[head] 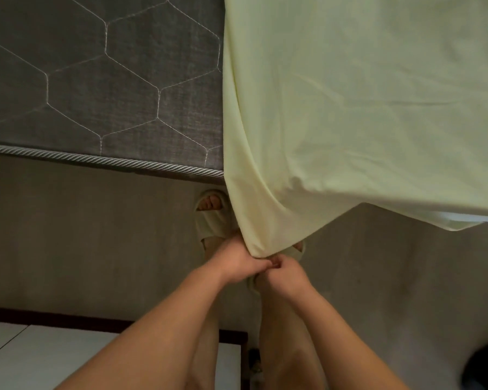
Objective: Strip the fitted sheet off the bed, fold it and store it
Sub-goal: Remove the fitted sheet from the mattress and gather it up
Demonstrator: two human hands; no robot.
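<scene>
Head view: sheet [350, 108] corner between left hand [237, 263] and right hand [286, 273].

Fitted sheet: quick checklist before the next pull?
1. Left hand grips the corner of the fitted sheet: ok.
2. Right hand pinches the same corner: ok.
3. Sheet fully off the mattress: not ok. It covers the right part, and only the left part is bare.
4. Far corners released: cannot tell, out of view.
5. Held corner off the floor: ok, it hangs from the hands.
6. Feet clear of the cloth: cannot tell. The hanging fold runs right beside the slipper.
</scene>
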